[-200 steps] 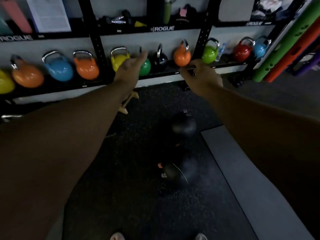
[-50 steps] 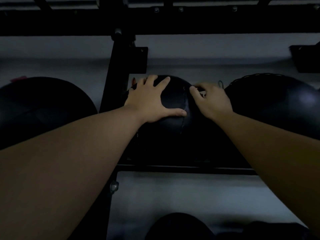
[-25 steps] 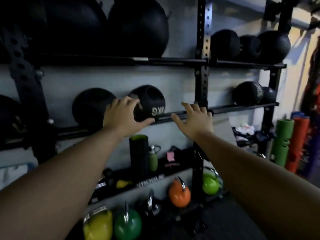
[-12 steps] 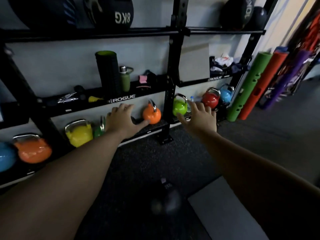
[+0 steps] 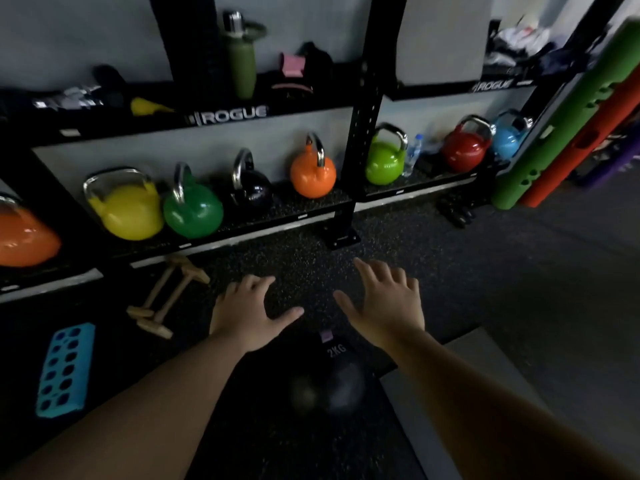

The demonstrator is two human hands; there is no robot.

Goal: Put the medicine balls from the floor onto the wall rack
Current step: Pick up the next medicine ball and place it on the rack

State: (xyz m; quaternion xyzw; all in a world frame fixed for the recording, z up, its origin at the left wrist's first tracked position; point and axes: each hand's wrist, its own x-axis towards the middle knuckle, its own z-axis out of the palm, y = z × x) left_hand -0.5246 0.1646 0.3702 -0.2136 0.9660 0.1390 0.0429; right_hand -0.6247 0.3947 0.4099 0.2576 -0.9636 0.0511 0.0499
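Note:
A black medicine ball [image 5: 329, 379] marked 2KG, with a small purple tag, lies on the dark speckled floor below my hands. My left hand [image 5: 246, 313] hovers above its left side, fingers spread, holding nothing. My right hand [image 5: 384, 303] hovers above its right side, also spread and empty. Neither hand touches the ball. The black wall rack [image 5: 363, 109] stands ahead; its upper shelves with the other balls are out of view.
Coloured kettlebells [image 5: 311, 171] line the rack's bottom shelf. A green bottle [image 5: 242, 57] stands on the shelf above. Wooden push-up bars [image 5: 166, 299] and a blue perforated block [image 5: 64, 368] lie at left. A grey mat [image 5: 485, 393] lies at right. Green and orange foam tubes [image 5: 561, 123] lean at far right.
My view has tilted down from the upper rack shelves to the floor. Both empty hands have dropped from the shelved ball to just above the 2KG ball.

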